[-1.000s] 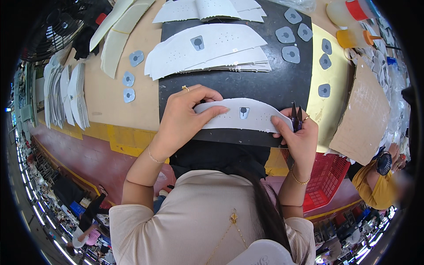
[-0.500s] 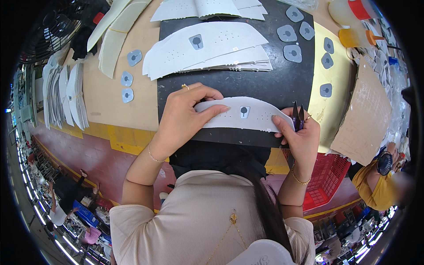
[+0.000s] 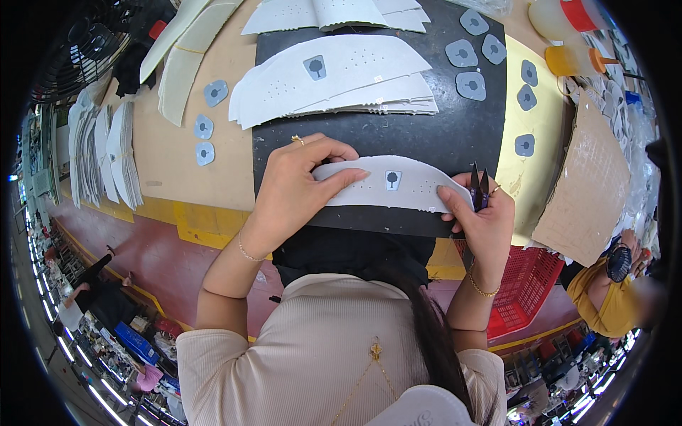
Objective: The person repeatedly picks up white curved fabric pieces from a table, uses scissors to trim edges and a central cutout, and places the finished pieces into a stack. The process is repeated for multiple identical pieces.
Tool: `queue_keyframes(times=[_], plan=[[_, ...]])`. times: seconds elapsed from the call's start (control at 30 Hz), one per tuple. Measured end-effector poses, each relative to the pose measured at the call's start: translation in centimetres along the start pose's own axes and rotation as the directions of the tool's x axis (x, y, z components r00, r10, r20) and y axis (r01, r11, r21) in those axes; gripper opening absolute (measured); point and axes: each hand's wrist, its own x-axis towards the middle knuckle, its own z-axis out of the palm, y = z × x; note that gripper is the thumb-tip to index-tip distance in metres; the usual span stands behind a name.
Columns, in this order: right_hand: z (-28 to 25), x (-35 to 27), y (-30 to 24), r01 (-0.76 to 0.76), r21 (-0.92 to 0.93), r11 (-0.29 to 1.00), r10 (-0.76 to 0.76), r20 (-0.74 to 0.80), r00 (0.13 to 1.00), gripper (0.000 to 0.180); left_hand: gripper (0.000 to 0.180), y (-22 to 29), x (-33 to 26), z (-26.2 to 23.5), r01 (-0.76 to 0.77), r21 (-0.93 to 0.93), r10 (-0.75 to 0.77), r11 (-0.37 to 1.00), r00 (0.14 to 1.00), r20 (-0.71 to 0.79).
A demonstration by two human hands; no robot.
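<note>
White panel (image 3: 398,188) lies on the black mat (image 3: 440,135), pinched at both ends: left hand (image 3: 295,188) grips its left end, right hand (image 3: 479,220) holds the right end plus snips (image 3: 477,186).

Matt grey panel (image 3: 398,186) — perhaps leather — on glossy black mat (image 3: 419,135).

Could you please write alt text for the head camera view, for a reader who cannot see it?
Two hands hold a curved white panel over a black mat: left hand grips its left end, right hand its right end, also holding small snips. A stack of similar panels lies beyond.
</note>
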Motion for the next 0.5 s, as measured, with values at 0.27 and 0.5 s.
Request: queue_keyframes(times=[0.27, 0.5], plan=[[0.03, 0.14, 0.18, 0.008, -0.007, 1.000, -0.008, -0.003, 1.000, 0.018, 0.019, 0.03, -0.06, -0.04, 0.014, -0.001, -0.014, 1.000, 1.000, 0.004], [0.00, 0.15, 0.09, 0.011, -0.006, 1.000, -0.011, 0.001, 1.000, 0.019, 0.019, -0.02, -0.14, 0.06, -0.001, 0.006, 0.001, 1.000, 1.000, -0.013]])
